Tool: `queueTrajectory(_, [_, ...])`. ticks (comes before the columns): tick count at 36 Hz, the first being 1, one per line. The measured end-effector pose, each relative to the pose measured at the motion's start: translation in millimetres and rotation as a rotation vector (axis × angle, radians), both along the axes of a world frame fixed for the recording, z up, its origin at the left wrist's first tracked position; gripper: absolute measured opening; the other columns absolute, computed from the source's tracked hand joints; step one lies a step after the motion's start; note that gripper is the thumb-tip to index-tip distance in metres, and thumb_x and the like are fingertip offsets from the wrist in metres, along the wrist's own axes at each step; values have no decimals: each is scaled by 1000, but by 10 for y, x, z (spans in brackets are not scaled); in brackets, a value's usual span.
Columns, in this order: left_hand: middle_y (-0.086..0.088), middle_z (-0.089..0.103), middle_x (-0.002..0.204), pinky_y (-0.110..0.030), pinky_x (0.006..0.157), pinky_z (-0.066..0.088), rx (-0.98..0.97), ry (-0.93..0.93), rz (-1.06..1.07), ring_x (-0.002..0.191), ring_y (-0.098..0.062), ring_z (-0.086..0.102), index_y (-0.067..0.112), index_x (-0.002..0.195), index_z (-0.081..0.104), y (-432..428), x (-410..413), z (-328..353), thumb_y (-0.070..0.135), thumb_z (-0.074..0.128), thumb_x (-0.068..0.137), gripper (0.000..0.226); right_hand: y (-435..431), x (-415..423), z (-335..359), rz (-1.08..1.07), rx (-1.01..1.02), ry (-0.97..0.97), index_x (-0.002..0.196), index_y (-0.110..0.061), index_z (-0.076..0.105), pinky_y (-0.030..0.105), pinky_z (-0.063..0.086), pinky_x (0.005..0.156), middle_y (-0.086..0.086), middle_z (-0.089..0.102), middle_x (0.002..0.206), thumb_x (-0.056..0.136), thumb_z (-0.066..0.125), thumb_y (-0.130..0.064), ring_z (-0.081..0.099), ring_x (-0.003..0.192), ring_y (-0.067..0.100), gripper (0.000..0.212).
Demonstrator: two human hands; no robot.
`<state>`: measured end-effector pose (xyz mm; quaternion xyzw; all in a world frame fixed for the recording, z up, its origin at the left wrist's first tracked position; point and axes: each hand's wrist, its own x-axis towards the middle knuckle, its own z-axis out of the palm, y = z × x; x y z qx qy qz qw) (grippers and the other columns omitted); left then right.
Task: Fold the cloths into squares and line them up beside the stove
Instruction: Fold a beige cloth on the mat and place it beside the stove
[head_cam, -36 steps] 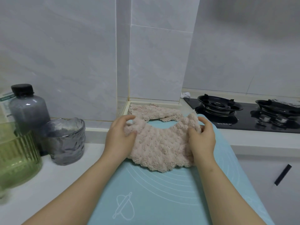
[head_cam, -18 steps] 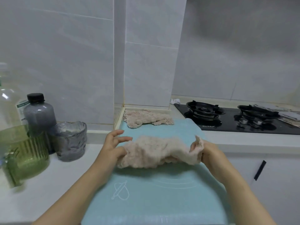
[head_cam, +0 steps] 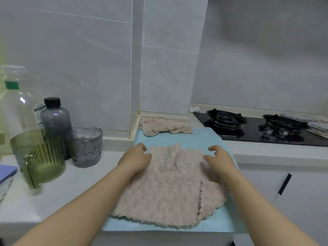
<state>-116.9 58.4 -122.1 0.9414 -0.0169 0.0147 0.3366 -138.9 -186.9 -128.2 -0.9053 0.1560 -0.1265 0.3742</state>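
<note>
- Near cloth (head_cam: 168, 189): pink, fluffy, spread flat on the front of the blue mat (head_cam: 209, 139). One fold line runs down its right part. It is not yet squared.
- Left hand (head_cam: 136, 158): rests on the cloth's far left corner, fingers loosely curled, gripping nothing that shows.
- Right hand (head_cam: 220, 160): rests on the far right edge. Its fingers are loosely curled over the mat with no cloth between them, so the grip is released.
- Far cloth (head_cam: 163, 126): same kind, lying rumpled at the back of the mat against the wall corner, left of the stove (head_cam: 252, 134).
- Surface: a white counter (head_cam: 62, 189) carries the mat. The black two-burner stove is set into it on the right, just beside the mat's far corner.
- Room: pale grey wall tiles with a jutting column behind the mat. A small white rag (head_cam: 194, 109) sits at the stove's back left corner. A white cabinet with a dark handle (head_cam: 284, 183) stands below.
- Change: half a second ago both hands held the near cloth bunched and lifted above the mat. It now lies opened out, hands on top.
- Containers, left of the mat:
  - The grey glass (head_cam: 85, 148) and the ribbed green glass (head_cam: 40, 157) stand close together. Their contents cannot be told.
  - The dark bottle (head_cam: 55, 119), black-capped, stands behind them and looks grey throughout.
  - A clear bottle (head_cam: 16, 107) stands at the far left.
</note>
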Motion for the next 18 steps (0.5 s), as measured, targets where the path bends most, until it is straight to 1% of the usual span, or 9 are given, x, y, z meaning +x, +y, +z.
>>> queueTrajectory(2, [-8, 49, 133, -32, 91, 43, 105, 14, -17, 116, -28, 49, 20, 133, 38, -70, 51, -15, 34, 44, 92, 44, 11, 101, -81, -21, -64, 89, 132, -22, 41, 35, 42, 81, 11, 53, 124, 89, 49, -23, 52, 111, 34, 44])
queueTrajectory(5, [-6, 46, 139, -31, 90, 43, 39, 32, -34, 117, -27, 49, 26, 138, 32, -144, 123, -34, 38, 45, 93, 48, 32, 204, -151, -48, -159, 167, 135, -26, 38, 34, 32, 81, 12, 54, 124, 90, 48, -21, 44, 119, 33, 47])
queueTrajectory(8, [-4, 43, 143, -29, 88, 41, -42, 19, -8, 118, -26, 49, 32, 140, 30, -140, 180, -31, 43, 48, 92, 53, 80, 261, -142, -11, -207, 151, 133, -26, 45, 35, 37, 93, 12, 50, 130, 88, 44, -11, 43, 121, 32, 47])
queueTrajectory(9, [-2, 42, 143, -27, 85, 42, -39, 23, 0, 113, -24, 52, 32, 139, 31, -132, 209, -29, 42, 50, 91, 53, 94, 279, -135, 22, -194, 126, 129, -24, 50, 35, 41, 95, 10, 51, 130, 87, 42, -5, 46, 119, 31, 47])
queueTrajectory(11, [-1, 47, 138, -21, 68, 45, -38, 51, -10, 85, -16, 57, 29, 130, 45, -131, 285, -17, 32, 55, 89, 42, 118, 298, -111, 72, -141, 81, 110, -18, 63, 32, 45, 87, 8, 58, 124, 84, 40, 4, 52, 110, 27, 41])
queueTrajectory(13, [-3, 58, 120, -18, 47, 41, -109, 51, -29, 61, -10, 50, 25, 103, 61, -164, 353, -16, 18, 57, 87, 18, 118, 322, -89, 80, -106, 45, 85, -18, 64, 26, 43, 74, 9, 63, 112, 82, 38, 9, 55, 93, 24, 38])
queueTrajectory(15, [-1, 57, 105, -20, 43, 35, -182, 22, -24, 56, -10, 46, 24, 86, 62, -194, 394, -27, 13, 55, 87, 13, 100, 338, -60, 60, -93, -2, 72, -21, 60, 26, 41, 67, 9, 65, 102, 80, 36, 9, 54, 82, 24, 39])
queueTrajectory(16, [-1, 57, 104, -21, 45, 34, -192, -7, -15, 57, -10, 46, 25, 85, 61, -197, 414, -34, 15, 52, 89, 14, 94, 340, -39, 48, -89, -36, 72, -22, 61, 27, 43, 68, 8, 65, 101, 80, 36, 8, 55, 82, 24, 40])
queueTrajectory(18, [-2, 59, 106, -24, 54, 38, -153, -104, 30, 67, -15, 52, 27, 88, 59, -199, 450, -33, 17, 45, 92, 18, 77, 354, 1, 14, -103, -114, 83, -19, 66, 30, 45, 74, 5, 66, 105, 81, 36, 7, 57, 91, 24, 40])
